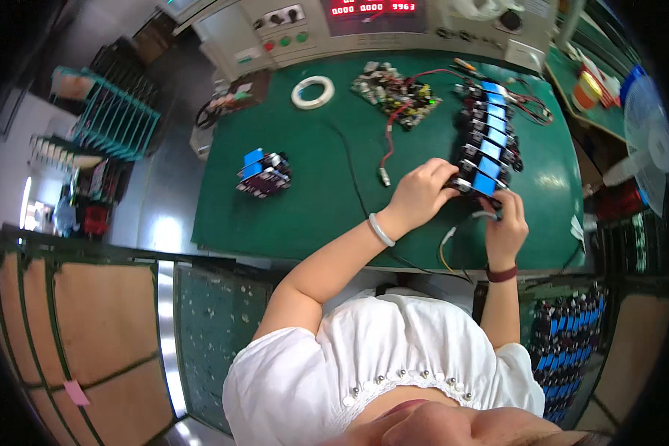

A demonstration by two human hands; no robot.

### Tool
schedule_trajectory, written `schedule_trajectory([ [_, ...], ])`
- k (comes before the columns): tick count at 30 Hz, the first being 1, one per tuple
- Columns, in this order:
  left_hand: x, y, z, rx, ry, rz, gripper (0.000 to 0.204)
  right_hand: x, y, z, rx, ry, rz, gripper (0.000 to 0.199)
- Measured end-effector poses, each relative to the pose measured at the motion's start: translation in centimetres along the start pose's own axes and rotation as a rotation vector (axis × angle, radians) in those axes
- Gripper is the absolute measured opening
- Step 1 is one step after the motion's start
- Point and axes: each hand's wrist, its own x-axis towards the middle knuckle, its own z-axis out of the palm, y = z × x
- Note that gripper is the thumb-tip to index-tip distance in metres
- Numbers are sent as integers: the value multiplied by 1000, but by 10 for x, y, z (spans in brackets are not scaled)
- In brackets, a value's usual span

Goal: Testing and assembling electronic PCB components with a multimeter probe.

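Observation:
A row of black circuit boards with blue blocks (490,149) runs away from me on the right half of the green bench. My left hand (426,192) pinches the left side of the nearest circuit board (485,184). At that board's near right corner, the fingers of my right hand (507,227) are closed around the end of a grey cable (464,222); whether its plug sits in the board is hidden. A yellow wire and a white connector (447,236) trail from this cable toward the bench's front edge.
A small stack of similar boards (264,173) stands at left on the green bench (305,215). Behind lie a white tape roll (313,92), a bare circuit assembly (396,93) and a red lead with plug (384,176). An instrument panel (379,37) borders the back; a fan (647,141) stands right.

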Motion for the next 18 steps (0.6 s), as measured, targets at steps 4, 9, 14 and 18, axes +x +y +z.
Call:
schedule_trajectory([
  [4, -32, -3, -42, -81, 54, -156, 32, 2, 1, 7, 13, -7, 10, 24],
  [9, -79, -24, -118, 323, 371, -176, 26, 0, -5, 9, -119, 49, 21, 33],
  [14, -135, -44, -187, 821, 573, -402, 54, 2, -19, 7, -143, 64, 79, 45],
  [18, -159, -68, -195, 599, 554, -475, 58, -4, -41, 0, -61, 86, 34, 40],
])
